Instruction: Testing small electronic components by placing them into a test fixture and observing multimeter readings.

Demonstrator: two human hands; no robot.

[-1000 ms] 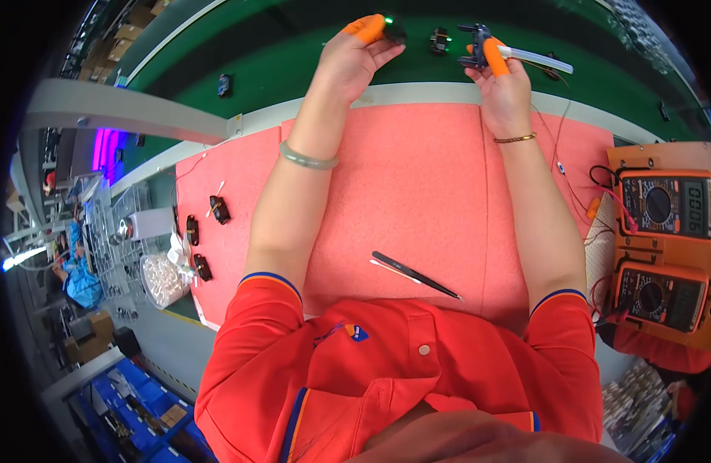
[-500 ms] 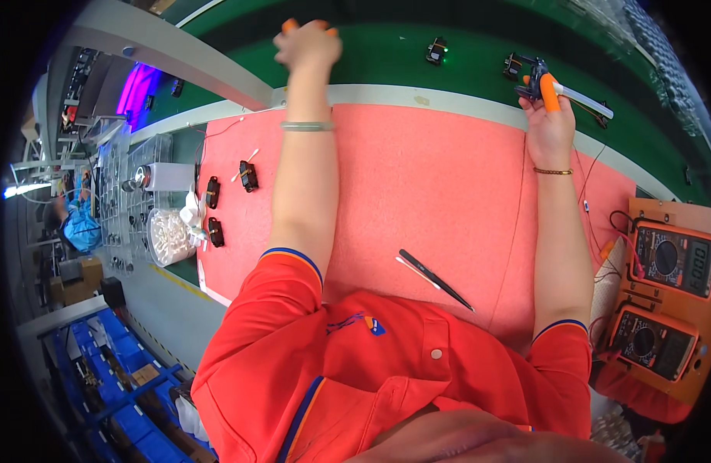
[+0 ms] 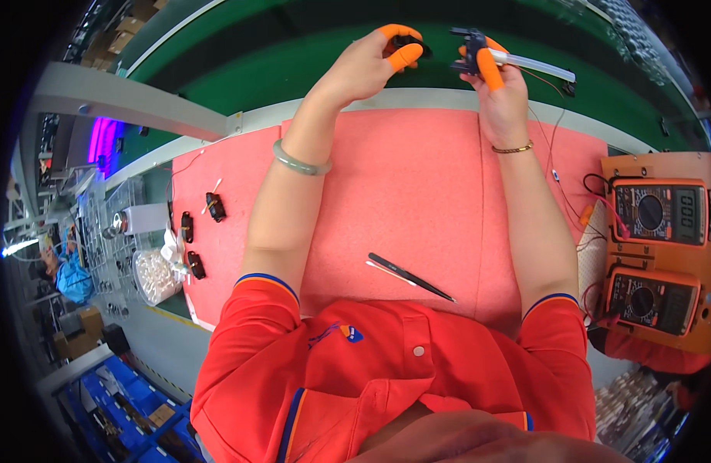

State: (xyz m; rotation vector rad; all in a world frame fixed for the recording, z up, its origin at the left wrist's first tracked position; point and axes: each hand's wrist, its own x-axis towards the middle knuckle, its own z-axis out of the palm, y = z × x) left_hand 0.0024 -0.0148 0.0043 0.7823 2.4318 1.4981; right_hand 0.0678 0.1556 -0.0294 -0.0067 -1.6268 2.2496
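Observation:
My left hand (image 3: 363, 71), with orange finger cots, pinches a small black module (image 3: 406, 43) over the green belt. Close by on the right, my right hand (image 3: 500, 96) grips a dark clip-like fixture (image 3: 470, 51) with a pale tube and a thin wire trailing from it. A gap separates the module from the fixture. Nearer me on the pink mat (image 3: 402, 185) lie black tweezers (image 3: 411, 277) beside a white cotton swab (image 3: 389, 272). Several black modules (image 3: 215, 207) rest at the mat's left, one touching another swab.
A tub of cotton swabs (image 3: 155, 275) and a white bottle (image 3: 146, 219) stand left of the mat. Two orange multimeters (image 3: 655, 210) sit on an orange stand at right, with leads. A grey post (image 3: 139, 100) reaches over the belt's left part. Loose wires (image 3: 554, 147) cross the mat's right side.
My left hand has moved right and now shows a black module in its fingers. My right hand has shifted left with the fixture, so the hands are closer together. The whole view has shifted.

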